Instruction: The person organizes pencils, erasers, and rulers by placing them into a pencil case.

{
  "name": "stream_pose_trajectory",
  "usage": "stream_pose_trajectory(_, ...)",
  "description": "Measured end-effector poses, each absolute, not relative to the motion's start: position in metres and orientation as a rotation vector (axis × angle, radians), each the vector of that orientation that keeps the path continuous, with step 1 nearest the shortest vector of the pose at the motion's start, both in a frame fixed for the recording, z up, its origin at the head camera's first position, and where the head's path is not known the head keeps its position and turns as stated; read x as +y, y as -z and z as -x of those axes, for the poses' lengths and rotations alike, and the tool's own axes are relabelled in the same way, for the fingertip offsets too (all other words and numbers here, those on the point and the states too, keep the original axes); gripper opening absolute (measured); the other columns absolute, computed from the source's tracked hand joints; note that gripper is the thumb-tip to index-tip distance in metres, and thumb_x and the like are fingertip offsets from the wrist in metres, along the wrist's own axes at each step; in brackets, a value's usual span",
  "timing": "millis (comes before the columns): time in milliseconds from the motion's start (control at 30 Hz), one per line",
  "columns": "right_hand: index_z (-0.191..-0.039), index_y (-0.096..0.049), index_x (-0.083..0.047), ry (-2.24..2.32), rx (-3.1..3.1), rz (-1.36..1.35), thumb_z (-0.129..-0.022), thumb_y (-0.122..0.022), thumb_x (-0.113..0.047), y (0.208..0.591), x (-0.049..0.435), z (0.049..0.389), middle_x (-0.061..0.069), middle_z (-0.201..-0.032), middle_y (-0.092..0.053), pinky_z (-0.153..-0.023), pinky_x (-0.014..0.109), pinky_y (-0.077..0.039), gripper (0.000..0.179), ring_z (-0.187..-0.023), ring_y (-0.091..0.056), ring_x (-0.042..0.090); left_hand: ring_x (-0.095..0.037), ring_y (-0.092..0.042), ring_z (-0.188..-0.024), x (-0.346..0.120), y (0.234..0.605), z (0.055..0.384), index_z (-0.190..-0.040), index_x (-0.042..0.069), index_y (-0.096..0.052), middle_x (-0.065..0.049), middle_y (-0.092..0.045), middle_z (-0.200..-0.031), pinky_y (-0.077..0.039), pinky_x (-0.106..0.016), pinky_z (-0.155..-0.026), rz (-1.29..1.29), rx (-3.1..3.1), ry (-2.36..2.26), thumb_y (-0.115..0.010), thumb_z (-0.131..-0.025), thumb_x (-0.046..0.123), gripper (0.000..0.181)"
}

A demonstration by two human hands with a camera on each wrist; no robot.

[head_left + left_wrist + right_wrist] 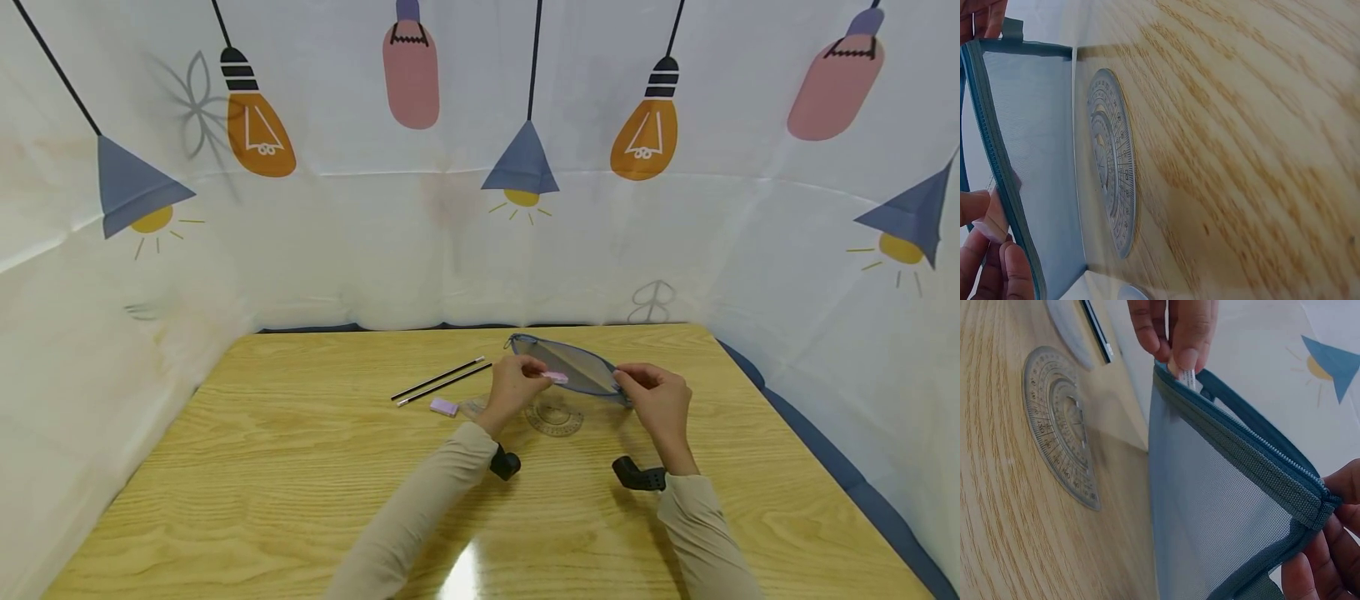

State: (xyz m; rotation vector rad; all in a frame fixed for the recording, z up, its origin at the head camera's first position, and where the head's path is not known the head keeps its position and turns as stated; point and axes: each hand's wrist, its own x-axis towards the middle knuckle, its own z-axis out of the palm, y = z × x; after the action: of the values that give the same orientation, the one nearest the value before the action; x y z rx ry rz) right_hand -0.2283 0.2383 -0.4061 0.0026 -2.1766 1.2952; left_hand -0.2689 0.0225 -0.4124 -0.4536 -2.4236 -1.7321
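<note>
My left hand (514, 387) pinches a pale pink eraser (556, 377) between thumb and fingers at the mouth of a blue mesh zip pouch (588, 371). In the right wrist view, the eraser (1186, 377) dips between the two zip edges. My right hand (663, 404) grips the pouch's right corner, holding the bag up with its mouth parted. Just in front of the pouch, a clear protractor (555, 421) lies flat on the table; it also shows beside the mesh in the left wrist view.
Left of the pouch, two black pencils (438, 379) lie side by side on the wooden table (247, 467). Near them sits a lilac eraser (444, 407). A second clear protractor (472, 407) is partly hidden behind my left wrist. A printed white curtain (360, 242) encloses the back and sides.
</note>
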Motion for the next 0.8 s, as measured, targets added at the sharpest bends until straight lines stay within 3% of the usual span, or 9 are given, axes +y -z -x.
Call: stream_pose_trajectory(800,-0.09,-0.076,-0.002,-1.315,-2.198,0.012,-0.085,-0.075,-0.014,0.4052,0.2374,0.2278,0.011,-0.078,-0.07,-0.05,0.018,-0.045,0.013,-0.061,-0.06,0.003,-0.012,-0.063,-0.076,0.0289,0.4085,0.2706,-0.1,-0.004,-0.071,-0.003,-0.067,-0.084,-0.052,-0.023,-0.067,0.491,-2.509,1.7,-0.074,-0.084,0.003,0.017)
